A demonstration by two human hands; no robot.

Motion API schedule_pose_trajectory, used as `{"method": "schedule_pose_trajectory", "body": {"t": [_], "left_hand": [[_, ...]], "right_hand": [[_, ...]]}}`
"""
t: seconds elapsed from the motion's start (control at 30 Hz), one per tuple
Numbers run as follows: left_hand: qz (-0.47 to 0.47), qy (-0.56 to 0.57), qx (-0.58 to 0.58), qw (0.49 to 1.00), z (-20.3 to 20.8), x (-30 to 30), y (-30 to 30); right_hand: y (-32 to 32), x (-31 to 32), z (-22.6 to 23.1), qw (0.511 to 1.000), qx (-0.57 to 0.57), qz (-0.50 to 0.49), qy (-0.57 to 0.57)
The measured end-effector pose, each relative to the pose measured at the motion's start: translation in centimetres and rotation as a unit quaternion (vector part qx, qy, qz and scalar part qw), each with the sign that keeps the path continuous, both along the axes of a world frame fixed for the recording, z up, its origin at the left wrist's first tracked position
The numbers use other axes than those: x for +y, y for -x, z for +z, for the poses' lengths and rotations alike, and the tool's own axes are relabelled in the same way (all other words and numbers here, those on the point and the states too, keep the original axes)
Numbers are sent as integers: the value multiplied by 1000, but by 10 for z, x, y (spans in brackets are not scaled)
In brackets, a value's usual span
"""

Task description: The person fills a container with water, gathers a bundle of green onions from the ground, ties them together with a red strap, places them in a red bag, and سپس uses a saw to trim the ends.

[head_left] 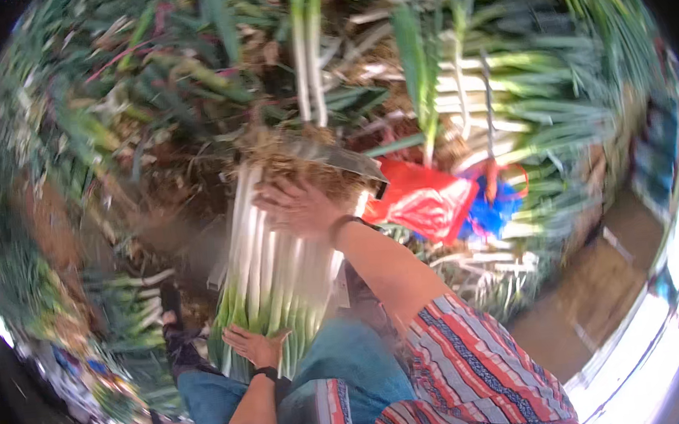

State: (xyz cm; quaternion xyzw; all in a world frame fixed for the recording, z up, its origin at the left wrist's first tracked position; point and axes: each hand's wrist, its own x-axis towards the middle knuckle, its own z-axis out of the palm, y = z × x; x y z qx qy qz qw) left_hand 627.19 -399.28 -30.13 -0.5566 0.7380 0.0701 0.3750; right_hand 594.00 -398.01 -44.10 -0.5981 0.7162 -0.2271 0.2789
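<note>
In front of me, a row of long green onions (pixel 267 257) lies side by side, white stems and roots away from me, green ends towards my lap. My right hand (pixel 295 207) rests flat across the white stems just below the roots, fingers spread. Lower down, my left hand (pixel 256 346) is pressed on the green part, its fingers apart. Shaggy brown roots (pixel 283 156) stick out at the far end, beside a grey metal plate (pixel 352 163). Motion blurs part of the stems.
Right of the row lie a red plastic bag (pixel 418 202) and a blue bag (pixel 492 208). More green onions (pixel 539 108) are piled at the right. Loose leaves and trimmings (pixel 170 90) cover the ground at far left. Two upright white-stemmed onions (pixel 309 63) show beyond the roots.
</note>
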Motion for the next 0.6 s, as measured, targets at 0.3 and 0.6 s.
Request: {"method": "schedule_pose_trajectory", "body": {"t": [0.3, 0.6], "left_hand": [[-3, -35, -1, 999, -27, 17, -17], [-59, 22, -29, 998, -23, -1, -31]], "right_hand": [[-5, 33, -16, 997, 44, -58, 35], [7, 84, 96, 880, 43, -390, 268]]}}
